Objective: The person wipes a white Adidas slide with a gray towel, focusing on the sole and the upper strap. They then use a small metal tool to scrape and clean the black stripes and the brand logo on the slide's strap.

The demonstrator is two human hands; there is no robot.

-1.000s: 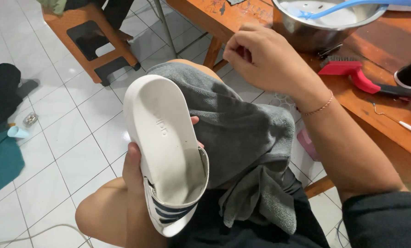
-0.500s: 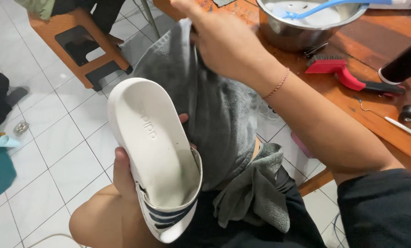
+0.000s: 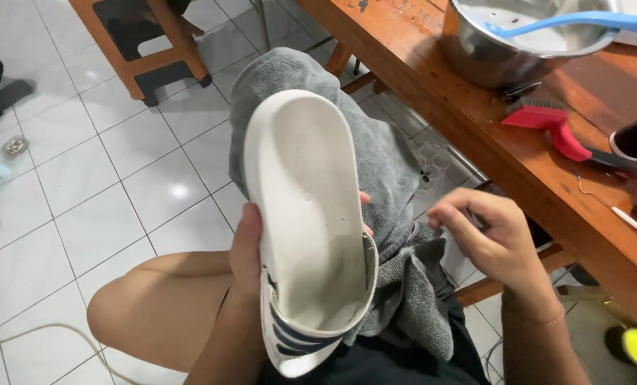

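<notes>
A white slide sandal [image 3: 304,214] with dark stripes on its strap stands tilted over my lap, footbed facing me. My left hand [image 3: 251,249] grips it from the left side, thumb on the edge and fingertips showing on the far side. A grey towel [image 3: 390,185] drapes behind and under the sandal, hanging over my knee. My right hand [image 3: 486,239] hovers to the right of the sandal, fingers loosely curled, its fingertips touching the towel's edge; whether it pinches the cloth is unclear.
A wooden table [image 3: 475,135] runs along the right, bearing a steel bowl [image 3: 504,50] with a blue-handled tool [image 3: 568,25], a red brush [image 3: 553,128] and a dark cylinder [image 3: 635,135]. A wooden stool [image 3: 147,43] stands on the white tiled floor [image 3: 83,185].
My right hand has come down from high up on the towel to beside the sandal. The sandal has moved up and right, closer to the camera.
</notes>
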